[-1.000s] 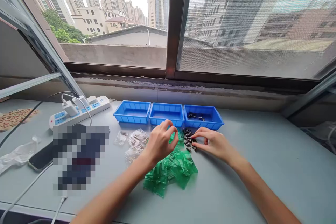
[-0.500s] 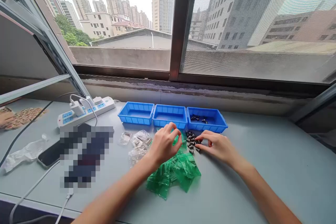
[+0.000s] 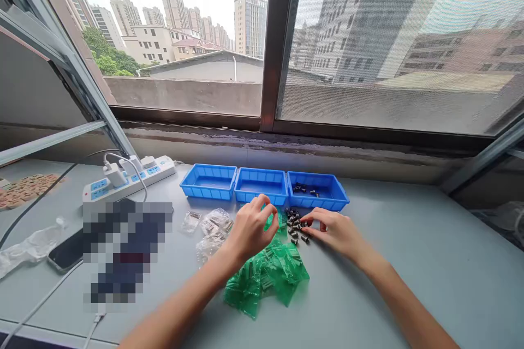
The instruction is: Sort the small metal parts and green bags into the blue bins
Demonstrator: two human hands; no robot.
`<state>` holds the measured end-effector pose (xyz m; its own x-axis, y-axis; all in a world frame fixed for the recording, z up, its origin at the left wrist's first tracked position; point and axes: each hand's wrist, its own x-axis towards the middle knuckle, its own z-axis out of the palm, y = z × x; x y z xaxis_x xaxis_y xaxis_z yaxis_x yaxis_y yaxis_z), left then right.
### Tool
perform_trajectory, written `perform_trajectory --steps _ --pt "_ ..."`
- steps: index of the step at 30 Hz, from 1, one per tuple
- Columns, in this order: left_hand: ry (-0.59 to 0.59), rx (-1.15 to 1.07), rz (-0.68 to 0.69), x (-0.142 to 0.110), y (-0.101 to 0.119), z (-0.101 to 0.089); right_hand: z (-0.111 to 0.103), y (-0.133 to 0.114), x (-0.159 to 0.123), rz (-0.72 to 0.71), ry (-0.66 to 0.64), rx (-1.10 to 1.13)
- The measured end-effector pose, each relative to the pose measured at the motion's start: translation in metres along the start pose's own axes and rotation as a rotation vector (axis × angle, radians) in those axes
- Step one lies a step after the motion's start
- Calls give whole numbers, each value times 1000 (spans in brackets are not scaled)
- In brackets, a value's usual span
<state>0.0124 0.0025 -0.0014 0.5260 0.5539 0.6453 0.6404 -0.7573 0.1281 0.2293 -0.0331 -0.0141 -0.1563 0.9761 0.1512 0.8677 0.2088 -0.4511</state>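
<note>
My left hand (image 3: 251, 229) hovers over the green plastic packets (image 3: 274, 272), its thumb and fingers curled into a pinch; anything between the fingertips is too small to make out. My right hand (image 3: 333, 232) reaches in from the right to a small pile of dark screws (image 3: 293, 219), thumb and index finger closing on a screw at the pile's edge. Behind the hands stand three blue bins in a row: the left bin (image 3: 209, 192), the middle bin (image 3: 261, 197) and the right bin (image 3: 323, 204). A few dark screws (image 3: 301, 188) lie in the right bin.
Clear plastic bags (image 3: 213, 232) with metal parts lie left of the green packets. Farther left are a power strip (image 3: 135, 180) with plugs and cables, a phone (image 3: 67, 248) and a crumpled wrapper (image 3: 33, 251). A metal frame (image 3: 82, 82) slants by the window.
The view has tilted and shifted slightly, so the scene sits a little lower and farther left. Both hands stay in nearly the same places, the right one still at the screw pile.
</note>
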Motion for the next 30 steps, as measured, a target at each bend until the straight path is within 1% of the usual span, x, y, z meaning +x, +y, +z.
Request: perform_trajectory --steps 6,14,22,30 --pt "1 7 20 -1 -1 2 0 0 1 41 8 2" --pt "0 17 33 -1 0 2 -1 -2 1 43 1 9" --pt "-32 17 18 0 2 0 -3 -6 1 162 3 -4" --pt "-36 6 19 -1 4 -2 -8 0 -1 131 44 -48"
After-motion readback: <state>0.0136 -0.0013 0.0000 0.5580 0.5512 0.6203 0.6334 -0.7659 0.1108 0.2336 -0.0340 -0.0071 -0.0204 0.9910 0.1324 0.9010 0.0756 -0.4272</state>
